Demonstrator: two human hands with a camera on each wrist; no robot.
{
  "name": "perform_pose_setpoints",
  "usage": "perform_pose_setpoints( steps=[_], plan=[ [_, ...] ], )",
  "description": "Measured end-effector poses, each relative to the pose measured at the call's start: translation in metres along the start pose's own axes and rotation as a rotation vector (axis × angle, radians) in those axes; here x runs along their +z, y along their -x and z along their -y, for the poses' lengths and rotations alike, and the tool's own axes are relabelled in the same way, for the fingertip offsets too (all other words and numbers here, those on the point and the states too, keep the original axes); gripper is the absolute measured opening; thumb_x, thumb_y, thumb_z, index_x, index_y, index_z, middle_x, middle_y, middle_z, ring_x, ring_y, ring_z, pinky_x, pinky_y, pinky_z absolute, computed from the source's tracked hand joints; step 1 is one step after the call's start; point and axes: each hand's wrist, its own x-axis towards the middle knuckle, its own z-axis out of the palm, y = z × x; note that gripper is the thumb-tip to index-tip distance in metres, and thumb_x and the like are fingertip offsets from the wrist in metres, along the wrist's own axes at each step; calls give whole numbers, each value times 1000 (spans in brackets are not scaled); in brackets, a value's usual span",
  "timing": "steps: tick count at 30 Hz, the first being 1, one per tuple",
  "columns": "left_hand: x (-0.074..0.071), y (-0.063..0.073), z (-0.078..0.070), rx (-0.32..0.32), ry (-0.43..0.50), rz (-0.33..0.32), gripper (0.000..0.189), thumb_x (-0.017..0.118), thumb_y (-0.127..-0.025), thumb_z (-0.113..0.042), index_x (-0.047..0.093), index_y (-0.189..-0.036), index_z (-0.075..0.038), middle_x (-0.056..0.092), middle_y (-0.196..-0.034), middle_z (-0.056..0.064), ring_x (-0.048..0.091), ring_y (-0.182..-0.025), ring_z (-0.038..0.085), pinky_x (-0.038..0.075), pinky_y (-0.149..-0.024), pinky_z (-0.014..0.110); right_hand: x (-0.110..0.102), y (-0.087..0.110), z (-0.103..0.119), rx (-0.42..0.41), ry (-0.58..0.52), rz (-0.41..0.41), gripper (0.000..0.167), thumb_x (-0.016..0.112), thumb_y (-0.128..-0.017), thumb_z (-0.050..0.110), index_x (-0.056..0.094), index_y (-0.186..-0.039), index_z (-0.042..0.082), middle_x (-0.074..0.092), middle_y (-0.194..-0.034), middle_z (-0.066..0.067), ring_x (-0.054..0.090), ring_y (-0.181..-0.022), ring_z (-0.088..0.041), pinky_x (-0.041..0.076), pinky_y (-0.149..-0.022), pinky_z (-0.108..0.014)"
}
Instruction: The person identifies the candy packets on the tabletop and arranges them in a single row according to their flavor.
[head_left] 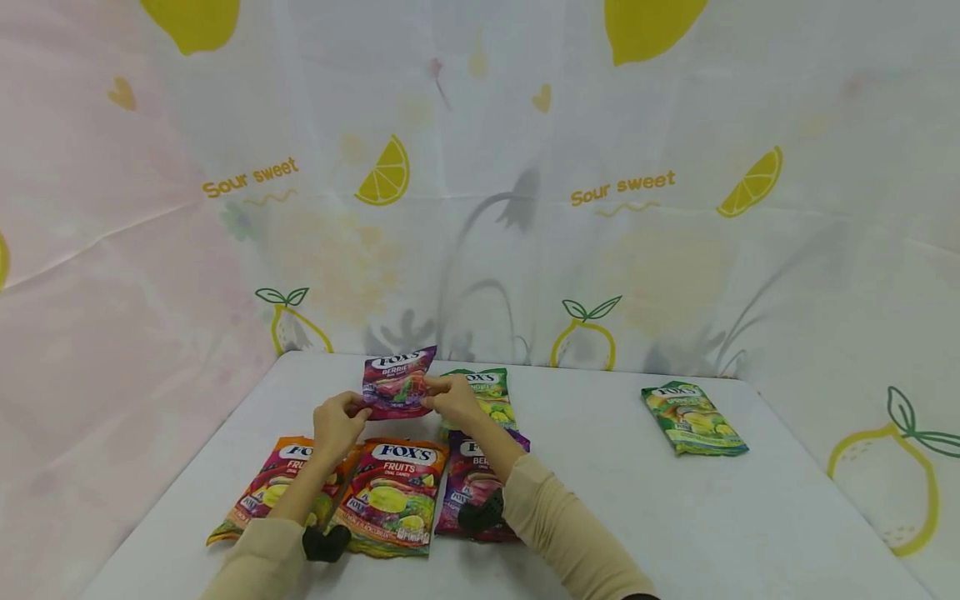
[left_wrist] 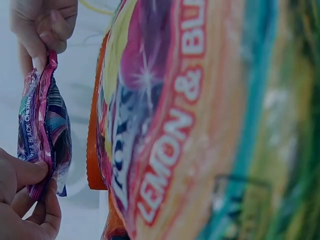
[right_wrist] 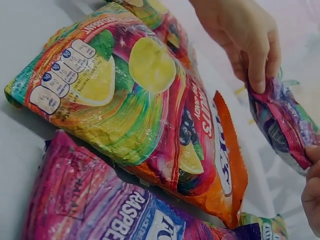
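Left hand [head_left: 337,423] and right hand [head_left: 455,400] pinch opposite sides of a berries bag [head_left: 396,385], fingers curled on it, held up beyond two fruits bags [head_left: 397,492], second berries bag [head_left: 459,492] and near green bag [head_left: 495,398] rightward, far green bag [head_left: 693,421] well apart on table [head_left: 600,508].

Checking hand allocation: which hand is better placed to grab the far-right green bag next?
Probably the right hand: it's nearer that green bag. It and the left hand grip the raised purple bag, so it should let go first.
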Motion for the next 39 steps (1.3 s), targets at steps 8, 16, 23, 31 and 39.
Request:
perform_pose_setpoints(
  steps=[8,16,23,31,39],
  plan=[
    [2,9,-7,34,33,-30,11,66,-81,3,67,-90,10,68,-79,24,62,-65,29,45,-55,26,-7,9,2,-34,8,-6,40,62,-86,-2,58,-125,-1,61,-113,-21,57,-104,-33,51,-74,-32],
    [4,15,-9,67,61,-49,8,67,-80,4,67,-88,8,67,-73,19,59,-59,22,44,-52,24,-10,16,-1,-61,9,2,39,59,-89,-1,55,-127,-1,56,-125,-23,57,-100,-32,44,-64,-25],
    [3,19,-12,59,72,-59,8,68,-81,3,69,-89,6,68,-76,18,57,-60,19,44,-53,22,-12,22,-3,-130,-15,20,40,57,-90,-1,52,-129,-4,52,-132,-23,56,-105,-35,46,-67,-26],
    [5,27,-16,50,84,-71,11,68,-81,4,68,-91,7,69,-81,21,63,-68,28,47,-58,24,-13,32,-1,-157,5,-8,36,55,-90,-4,54,-126,-7,48,-133,-27,56,-106,-40,41,-59,-24],
    [7,33,-18,59,100,-74,10,68,-81,3,69,-91,6,69,-82,20,66,-72,30,49,-60,23,-17,50,13,-195,-8,-13,35,53,-89,-7,53,-124,-11,51,-128,-30,43,-58,-16,30,-49,-20]
  ],
)
